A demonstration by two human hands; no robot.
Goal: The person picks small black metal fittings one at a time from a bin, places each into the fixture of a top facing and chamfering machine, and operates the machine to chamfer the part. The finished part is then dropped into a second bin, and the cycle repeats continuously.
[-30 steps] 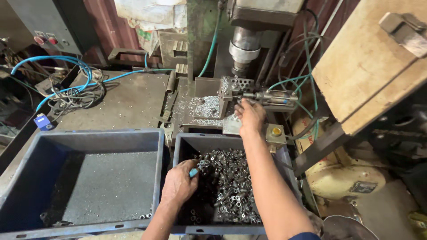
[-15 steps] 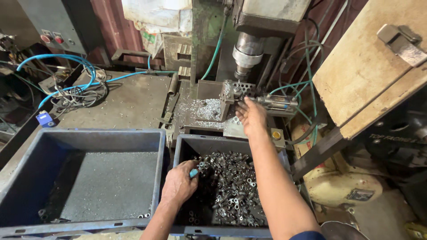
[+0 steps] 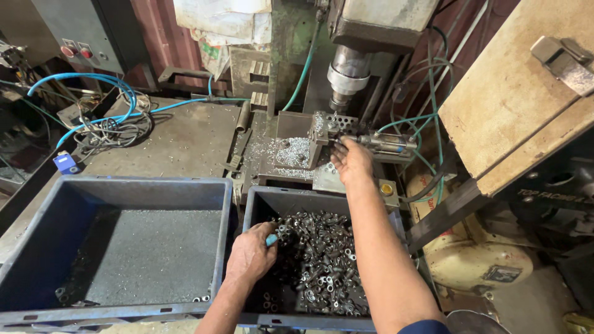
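The left hand curled loosely over metal parts in the bin; the right hand pinched something unclear at the drill fixture.

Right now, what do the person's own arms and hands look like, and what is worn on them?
Both hands, the left hand and the right hand, are bare, with no gloves. Both forearms are uncovered. A dark blue sleeve edge shows at the right upper arm. No watch or ring is visible.
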